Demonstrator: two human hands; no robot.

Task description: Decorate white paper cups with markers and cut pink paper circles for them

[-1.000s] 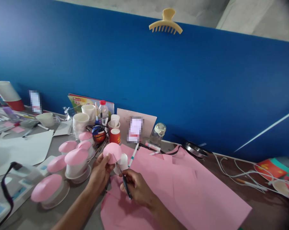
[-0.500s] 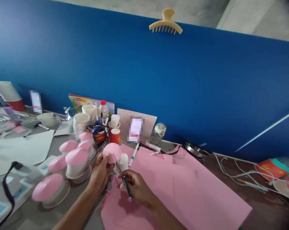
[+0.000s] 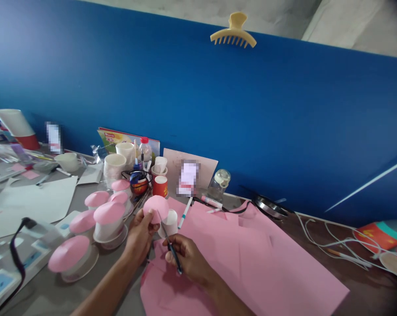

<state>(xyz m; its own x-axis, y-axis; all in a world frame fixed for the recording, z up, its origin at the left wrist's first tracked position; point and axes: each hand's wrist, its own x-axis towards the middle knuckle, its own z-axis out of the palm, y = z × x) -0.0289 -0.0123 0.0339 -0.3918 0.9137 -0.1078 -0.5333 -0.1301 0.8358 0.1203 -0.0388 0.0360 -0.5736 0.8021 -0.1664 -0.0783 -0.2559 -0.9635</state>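
Between thumb and fingers, my left hand [image 3: 141, 232] pinches a round pink paper disc [image 3: 155, 208]. My right hand [image 3: 188, 259] is closed around dark-handled scissors [image 3: 173, 254], whose blades reach up to the disc's lower right part. Whether the blades bite into the paper is hard to tell. Just behind the blades stands a white paper cup [image 3: 169, 223]. Large pink paper sheets [image 3: 237, 263] lie under and beside my right hand. Left of my left hand stand several white cups topped with pink paper cones, one cone [image 3: 109, 213] being closest.
Stacked white cups [image 3: 115, 166], a red paper cup [image 3: 160, 186] and a red-capped bottle [image 3: 145, 149] stand toward the blue partition [image 3: 251, 109]. A phone [image 3: 188, 177] and glass jar [image 3: 219, 182] are behind the sheets. White cables [image 3: 330, 241] lie right; a power strip [image 3: 2, 285] left.
The whole view has shifted slightly, so things appear a little farther right. Both hands keep their hold on the paper disc and the scissors, with hardly any other difference.
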